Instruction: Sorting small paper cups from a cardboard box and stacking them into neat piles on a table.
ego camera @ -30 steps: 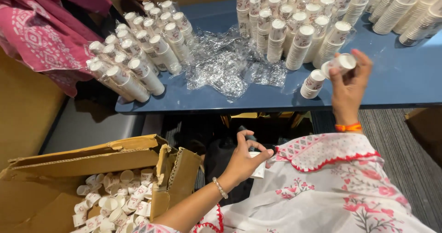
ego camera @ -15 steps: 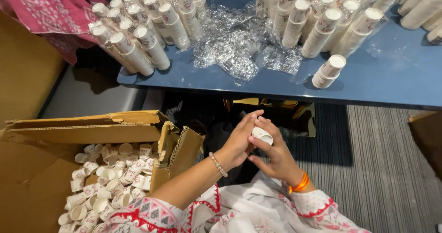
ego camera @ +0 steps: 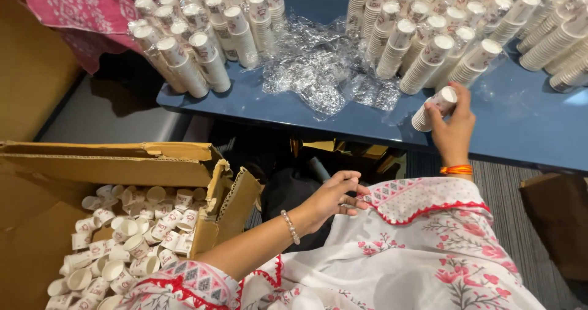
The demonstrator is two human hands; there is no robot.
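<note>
Nearest, the cardboard box holds loose paper cups. The left hand hovers over the lap, fingers loosely curled, empty. Farther off, the right hand pinches 1 short cup stack on the blue table, before taller stacks.

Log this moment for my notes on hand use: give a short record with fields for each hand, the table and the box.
right hand: right hand grips a short stack of paper cups lying tilted on the blue table
left hand: left hand over the lap, fingers curled, apparently holding nothing
table: many tall cup stacks, crumpled clear plastic wrap
box: open cardboard box at the person's left, full of loose paper cups
</note>
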